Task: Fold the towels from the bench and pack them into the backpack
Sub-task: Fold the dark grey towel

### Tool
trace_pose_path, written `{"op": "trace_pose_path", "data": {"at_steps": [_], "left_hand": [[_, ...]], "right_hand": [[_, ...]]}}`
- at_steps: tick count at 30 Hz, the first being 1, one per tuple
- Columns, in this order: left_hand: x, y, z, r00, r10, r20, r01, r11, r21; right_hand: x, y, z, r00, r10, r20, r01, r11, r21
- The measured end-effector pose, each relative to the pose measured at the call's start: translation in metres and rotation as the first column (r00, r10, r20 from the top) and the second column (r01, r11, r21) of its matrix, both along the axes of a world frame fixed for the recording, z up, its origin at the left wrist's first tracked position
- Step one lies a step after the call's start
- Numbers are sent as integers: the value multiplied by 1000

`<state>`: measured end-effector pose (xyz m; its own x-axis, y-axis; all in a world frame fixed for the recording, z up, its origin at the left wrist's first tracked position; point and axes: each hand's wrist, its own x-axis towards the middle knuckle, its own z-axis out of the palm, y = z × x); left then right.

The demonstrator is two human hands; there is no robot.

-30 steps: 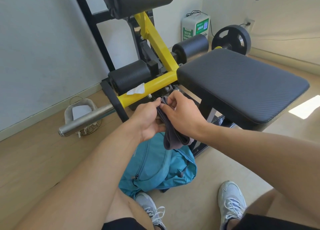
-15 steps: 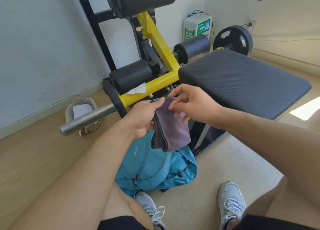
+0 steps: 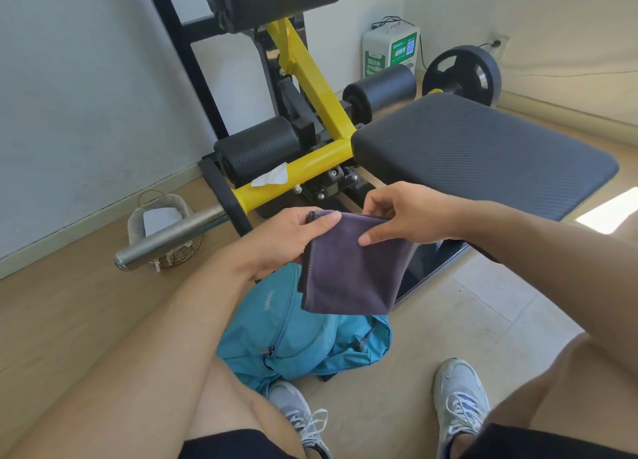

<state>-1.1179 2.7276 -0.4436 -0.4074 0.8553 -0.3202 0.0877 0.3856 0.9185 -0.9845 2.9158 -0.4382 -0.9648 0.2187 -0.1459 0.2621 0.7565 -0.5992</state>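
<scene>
The left hand (image 3: 286, 237) pinches the upper left corner of a dark grey towel (image 3: 355, 268) between thumb and fingers, and the right hand (image 3: 404, 217) pinches the top edge further right, thumb on the near face and fingers behind. That two-point grip along the top edge keeps the cloth hanging flat as a neat, already doubled rectangle, probably so that the layers stay aligned for one more fold or for lowering. The towel hangs in the air directly above the teal backpack (image 3: 297, 334), which lies slumped on the floor between the person's feet and just in front of the padded table (image 3: 483, 155) of a gym machine; whether its opening faces upward cannot be told from here. No other towel shows on the padded table, so this may be the last one, though part of the table is out of view. Compared with a second ago, the cloth has changed a good deal: then it was bunched into a narrow hanging strip, squeezed between both hands held close together; half a second ago it had begun to open out; now the hands are further apart and the towel is spread to its full folded width, with its stitched left edge hanging straight.
</scene>
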Motion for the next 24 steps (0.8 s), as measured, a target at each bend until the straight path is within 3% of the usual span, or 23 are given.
{"op": "trace_pose_path", "data": {"at_steps": [4,7,9,12,18,24], "left_hand": [[-14,-4,-5,983,-50,-175,25,989,-144],[-21,-8,-8,994,-1,-108,-14,990,-141],[-25,-10,-9,996,90,-28,-91,995,-33],[-30,-9,-12,990,136,-41,-134,989,55],[-27,-7,-12,985,90,-146,-82,995,63],[-26,-6,-9,974,213,-72,-195,960,202]], "right_hand": [[4,4,-1,991,-100,-92,69,954,-293],[8,9,4,979,-188,-82,132,882,-452],[12,12,7,989,-151,1,134,872,-471],[14,9,7,993,-29,115,86,845,-528],[10,3,-1,997,-81,-10,60,809,-585],[7,6,-7,999,-36,-13,28,921,-389]]}}
